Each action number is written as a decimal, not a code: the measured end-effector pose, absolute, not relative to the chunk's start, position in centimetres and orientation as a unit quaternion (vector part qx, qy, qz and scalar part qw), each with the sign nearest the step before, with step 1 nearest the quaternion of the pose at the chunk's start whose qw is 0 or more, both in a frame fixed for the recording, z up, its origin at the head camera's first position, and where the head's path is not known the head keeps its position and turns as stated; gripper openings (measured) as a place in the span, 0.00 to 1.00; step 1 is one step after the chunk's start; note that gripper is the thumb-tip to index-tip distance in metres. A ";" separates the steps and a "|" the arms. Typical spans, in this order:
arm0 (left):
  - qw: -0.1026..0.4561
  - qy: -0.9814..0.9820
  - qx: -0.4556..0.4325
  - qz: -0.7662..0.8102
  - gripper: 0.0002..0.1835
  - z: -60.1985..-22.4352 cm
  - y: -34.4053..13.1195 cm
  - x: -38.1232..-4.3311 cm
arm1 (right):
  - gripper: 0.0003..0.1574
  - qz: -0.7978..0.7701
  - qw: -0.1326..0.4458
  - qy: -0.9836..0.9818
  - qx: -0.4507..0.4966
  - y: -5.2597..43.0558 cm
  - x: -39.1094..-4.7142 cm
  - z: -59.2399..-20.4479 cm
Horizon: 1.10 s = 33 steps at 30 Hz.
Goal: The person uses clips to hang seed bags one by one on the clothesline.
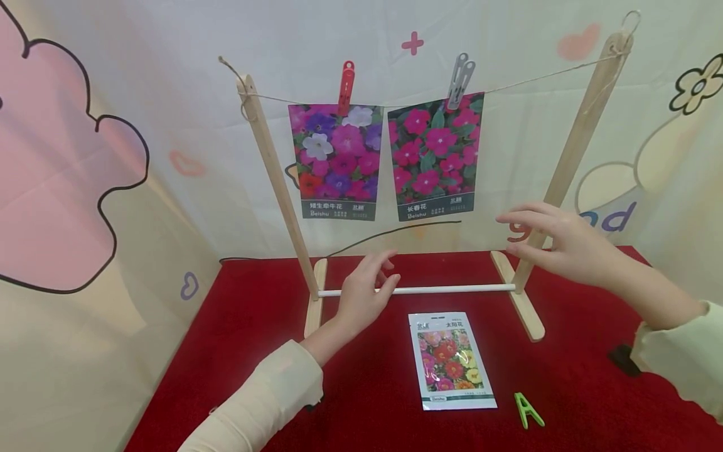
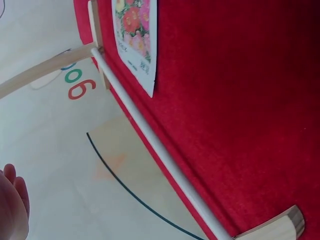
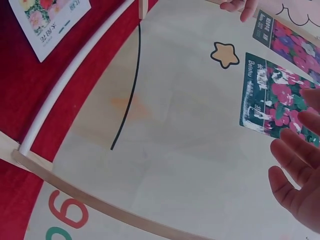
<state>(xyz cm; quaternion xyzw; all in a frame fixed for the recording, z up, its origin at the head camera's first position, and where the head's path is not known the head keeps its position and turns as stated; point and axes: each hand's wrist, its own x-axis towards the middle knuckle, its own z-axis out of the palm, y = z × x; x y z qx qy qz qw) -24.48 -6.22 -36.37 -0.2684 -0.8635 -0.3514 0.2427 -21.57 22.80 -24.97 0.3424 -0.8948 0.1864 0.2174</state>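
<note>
Two seed packets hang by clips from a twine line: a mixed-colour flower packet [image 1: 339, 157] under a red clothespin [image 1: 346, 86], and a pink flower packet [image 1: 435, 157] under a grey clothespin [image 1: 461, 81]. My left hand [image 1: 361, 294], fingers loosely bent and holding nothing, hovers before the white crossbar [image 1: 452, 290]. Raised near the right wooden post [image 1: 582, 135], my right hand [image 1: 570, 245] has its fingers spread and nothing in them. A third seed packet [image 1: 452, 361] lies face up on the red cloth, with a green clothespin [image 1: 528, 411] to its right.
The wooden stand's left post [image 1: 277, 182] rises from a flat foot [image 1: 315, 314]; its right foot [image 1: 519, 301] rests on the red cloth [image 1: 226, 370]. Behind the stand hangs a pale curtain [image 1: 186, 75] printed with cartoon shapes.
</note>
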 end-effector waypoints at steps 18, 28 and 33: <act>0.201 -0.877 -0.266 -0.346 0.24 -37.5 -5.9 -23.1 | 0.32 0.179 0.173 -0.907 0.340 23.2 -19.9 -27.0; 0.126 -0.901 -0.244 -0.336 0.30 -38.7 -5.6 -23.1 | 0.35 0.191 0.127 -0.924 0.306 23.3 -19.0 -28.4; 0.085 -0.913 -0.229 -0.326 0.33 -39.7 -5.3 -22.9 | 0.34 0.203 0.107 -0.928 0.293 23.3 -18.6 -29.2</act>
